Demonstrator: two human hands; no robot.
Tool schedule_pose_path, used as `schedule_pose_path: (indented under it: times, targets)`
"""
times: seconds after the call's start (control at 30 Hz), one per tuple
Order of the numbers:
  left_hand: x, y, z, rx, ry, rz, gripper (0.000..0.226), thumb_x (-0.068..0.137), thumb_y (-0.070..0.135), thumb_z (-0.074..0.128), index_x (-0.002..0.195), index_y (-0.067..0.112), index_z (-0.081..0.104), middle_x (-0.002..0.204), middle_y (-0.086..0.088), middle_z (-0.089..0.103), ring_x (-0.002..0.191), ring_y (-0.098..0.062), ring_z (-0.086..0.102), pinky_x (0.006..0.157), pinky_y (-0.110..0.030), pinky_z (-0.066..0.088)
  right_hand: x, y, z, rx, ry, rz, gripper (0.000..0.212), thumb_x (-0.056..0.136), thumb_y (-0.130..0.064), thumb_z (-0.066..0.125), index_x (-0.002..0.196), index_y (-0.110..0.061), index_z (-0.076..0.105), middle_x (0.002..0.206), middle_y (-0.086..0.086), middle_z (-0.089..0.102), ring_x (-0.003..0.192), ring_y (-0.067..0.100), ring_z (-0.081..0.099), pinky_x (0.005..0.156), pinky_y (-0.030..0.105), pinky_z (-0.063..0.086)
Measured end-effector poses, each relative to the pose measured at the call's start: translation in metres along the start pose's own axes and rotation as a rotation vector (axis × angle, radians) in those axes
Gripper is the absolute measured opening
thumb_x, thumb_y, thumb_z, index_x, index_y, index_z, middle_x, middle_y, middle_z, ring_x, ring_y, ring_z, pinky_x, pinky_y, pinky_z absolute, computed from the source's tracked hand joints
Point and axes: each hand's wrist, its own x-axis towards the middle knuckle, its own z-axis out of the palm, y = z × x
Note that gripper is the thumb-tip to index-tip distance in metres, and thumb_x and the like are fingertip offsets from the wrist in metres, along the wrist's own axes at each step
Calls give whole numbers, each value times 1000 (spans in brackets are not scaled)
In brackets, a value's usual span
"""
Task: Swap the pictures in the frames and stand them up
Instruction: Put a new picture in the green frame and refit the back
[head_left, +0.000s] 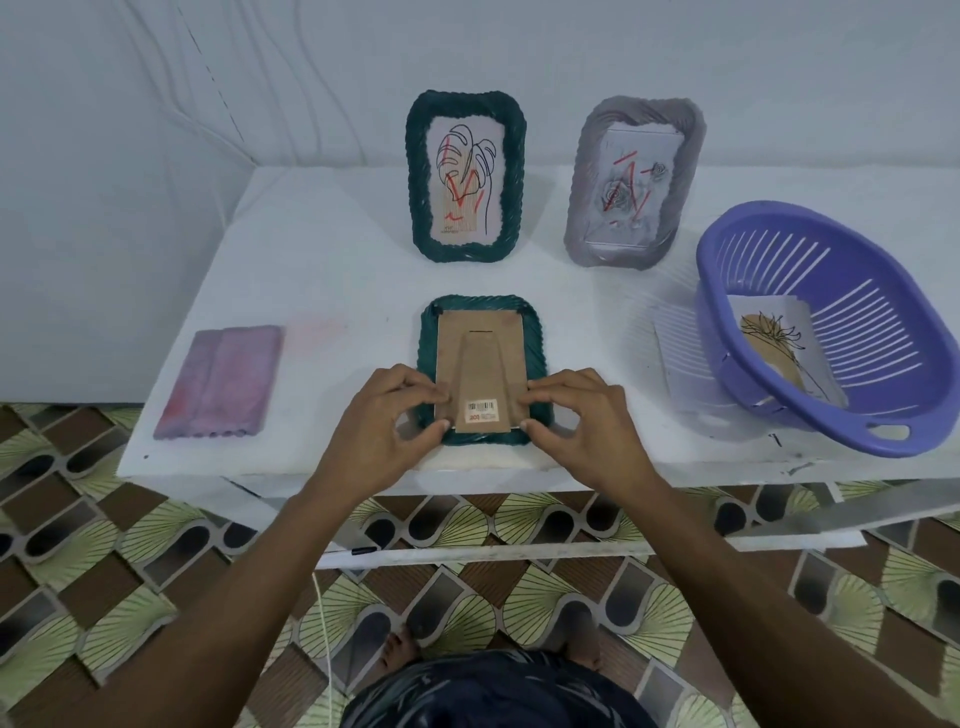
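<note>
A dark green frame (535, 338) lies face down near the table's front edge, its brown cardboard back (483, 364) with the fold-out stand and a barcode sticker facing up. My left hand (384, 421) pinches the back's lower left edge, and my right hand (582, 415) pinches its lower right edge. Behind it stands a second green frame (415, 171) holding a leaf drawing. To its right a grey frame (587, 208) stands leaning back with a rose picture. A loose picture (774, 348) of a brown shape and a plant lies in the purple basket.
A purple slotted basket (883, 291) sits tilted at the table's right, over a white sheet (675, 364). A folded pink cloth (218, 379) lies at the left. The white table (322, 270) stands against a white wall over a patterned floor.
</note>
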Motion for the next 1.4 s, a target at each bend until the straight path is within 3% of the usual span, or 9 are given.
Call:
schedule_pose_path:
  times: [0.27, 0.4, 0.57, 0.67, 0.87, 0.97, 1.13, 1.27, 1.4]
  targets:
    - [7, 2, -27, 79, 65, -139, 40, 84, 47, 56, 114, 24, 67, 111, 8, 51, 106, -12, 51, 94, -43, 47, 12, -12, 7, 29, -22, -4, 24, 85, -33, 68, 110, -30, 69, 124, -11, 58, 112, 9, 49, 97, 41, 41]
    - [40, 37, -12, 135, -18, -72, 48, 86, 53, 51, 128, 31, 56, 127, 15, 42, 120, -8, 35, 108, -41, 32, 23, 16, -17, -187, 61, 106, 30, 89, -27, 64, 118, -21, 67, 136, 3, 55, 123, 22, 48, 103, 40, 35]
    - [65, 60, 42, 594, -347, -97, 69, 83, 79, 28, 144, 45, 28, 158, -7, 17, 143, -35, 13, 114, -58, 12, 22, 35, -22, -329, -32, 148, 45, 91, -39, 49, 130, -20, 60, 144, 9, 50, 132, 29, 46, 109, 48, 34]
    - [61, 56, 57, 715, -284, -87, 62, 83, 72, 29, 139, 43, 34, 156, -12, 19, 138, -41, 20, 110, -59, 18, 21, 34, -22, -309, -22, 151, 44, 91, -38, 50, 130, -20, 60, 145, 8, 49, 132, 27, 45, 110, 45, 33]
    - [62, 55, 54, 629, -173, -59, 53, 79, 60, 42, 125, 37, 52, 148, -5, 35, 131, -34, 31, 105, -51, 27, 23, 33, -22, -277, -21, 173, 43, 89, -38, 52, 127, -22, 62, 144, 6, 50, 132, 26, 45, 111, 42, 31]
    - [65, 62, 42, 424, -51, -57, 50, 76, 62, 48, 115, 32, 57, 144, -2, 40, 132, -27, 36, 108, -46, 26, 27, 29, -24, -243, -2, 193, 41, 86, -37, 56, 123, -23, 65, 140, 5, 54, 129, 26, 48, 108, 45, 35]
    - [66, 76, -13, -135, 35, -122, 40, 77, 38, 65, 112, 26, 50, 137, 5, 37, 122, -8, 41, 99, -9, 31, 42, 10, -15, -114, 17, 167, 32, 90, -25, 63, 121, -23, 65, 129, -1, 62, 120, 20, 53, 104, 42, 40]
    - [56, 74, -64, -171, 62, -240, 34, 81, 26, 58, 114, 27, 50, 128, 7, 50, 116, -13, 52, 96, -37, 51, 56, -27, 7, 112, -21, 153, 30, 92, -19, 62, 121, -25, 64, 120, -14, 60, 107, 5, 52, 95, 19, 39]
    - [38, 55, -102, -132, 83, -376, 34, 93, 17, 54, 122, 33, 55, 124, 10, 56, 100, -12, 63, 78, -33, 60, 63, -55, 31, 259, -92, 136, 28, 92, -20, 62, 119, -26, 64, 117, -13, 64, 97, 4, 61, 84, 13, 49]
